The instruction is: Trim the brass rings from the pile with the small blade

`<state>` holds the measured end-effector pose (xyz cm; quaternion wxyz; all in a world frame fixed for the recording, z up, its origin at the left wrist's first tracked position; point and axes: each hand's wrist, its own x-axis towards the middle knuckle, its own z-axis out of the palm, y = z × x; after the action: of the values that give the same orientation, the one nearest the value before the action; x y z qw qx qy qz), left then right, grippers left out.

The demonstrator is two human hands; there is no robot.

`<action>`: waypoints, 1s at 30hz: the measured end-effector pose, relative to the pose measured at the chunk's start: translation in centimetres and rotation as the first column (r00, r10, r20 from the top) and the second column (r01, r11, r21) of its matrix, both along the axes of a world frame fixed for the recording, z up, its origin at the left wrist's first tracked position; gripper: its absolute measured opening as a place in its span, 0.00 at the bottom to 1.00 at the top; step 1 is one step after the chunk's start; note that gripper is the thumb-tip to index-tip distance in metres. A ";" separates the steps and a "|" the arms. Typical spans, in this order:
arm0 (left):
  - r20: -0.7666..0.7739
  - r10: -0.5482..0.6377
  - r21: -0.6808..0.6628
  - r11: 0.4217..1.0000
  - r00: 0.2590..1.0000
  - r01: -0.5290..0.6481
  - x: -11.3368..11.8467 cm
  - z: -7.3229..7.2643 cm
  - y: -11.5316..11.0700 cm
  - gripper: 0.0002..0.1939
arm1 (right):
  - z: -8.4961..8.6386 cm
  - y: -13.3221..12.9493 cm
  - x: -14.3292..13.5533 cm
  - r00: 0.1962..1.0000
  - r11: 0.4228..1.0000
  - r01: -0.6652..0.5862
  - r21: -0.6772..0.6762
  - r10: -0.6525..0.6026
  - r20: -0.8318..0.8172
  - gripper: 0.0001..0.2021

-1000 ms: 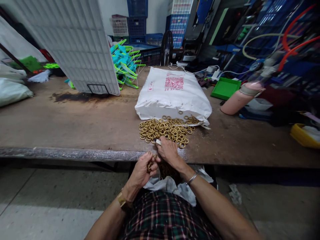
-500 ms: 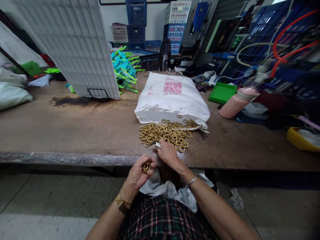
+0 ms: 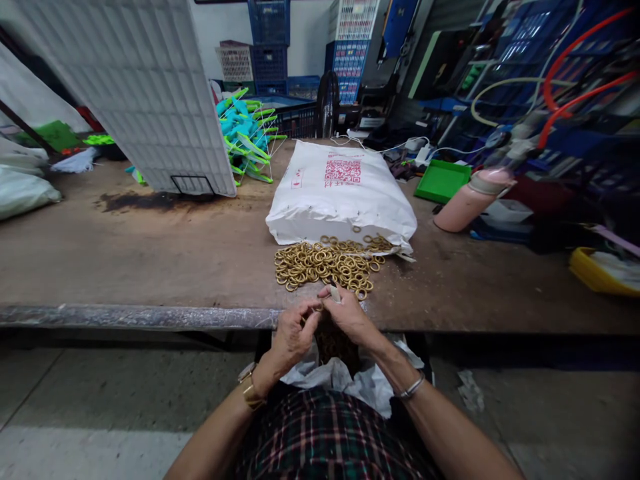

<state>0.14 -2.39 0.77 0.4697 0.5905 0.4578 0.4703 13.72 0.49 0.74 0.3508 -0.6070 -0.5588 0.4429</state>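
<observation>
Just past the table's front edge, my two hands meet. My left hand (image 3: 295,332) is closed, with a gold-coloured ring (image 3: 319,308) at its fingertips; whatever lies deeper in the palm is hidden. My right hand (image 3: 349,315) is closed around a small pale tool (image 3: 335,293) with a dark tip, its exact kind too small to make out. The right fingertips are close to the ring; whether they touch it I cannot tell. Directly beyond the hands lies a loose pile of gold-coloured rings (image 3: 320,263), spread before the mouth of a white sack (image 3: 345,200).
An open bag (image 3: 367,387) with a dark inside sits below the edge, between my arms. A white ribbed panel (image 3: 150,100) stands at left, with green-blue plastic pieces (image 3: 245,137) behind it. At right are a green tray (image 3: 443,180), a pink bottle (image 3: 465,203) and a yellow basket (image 3: 597,273).
My right hand has drawn back from the pile towards my left hand. My left hand has turned and risen to meet it, and the rings seen in its palm are now mostly hidden.
</observation>
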 end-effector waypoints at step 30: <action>0.527 0.054 -0.481 0.842 0.848 0.246 -0.3 -0.1 -0.5 0.17 | 0.5 -1.9 -0.3 0.844 0.955 -0.263 0.134 0.161 0.512 0.10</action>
<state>-0.18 -2.94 0.71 0.7441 0.3103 0.3935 0.4417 13.46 -1.41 1.23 0.2033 -0.5961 -0.7354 0.2502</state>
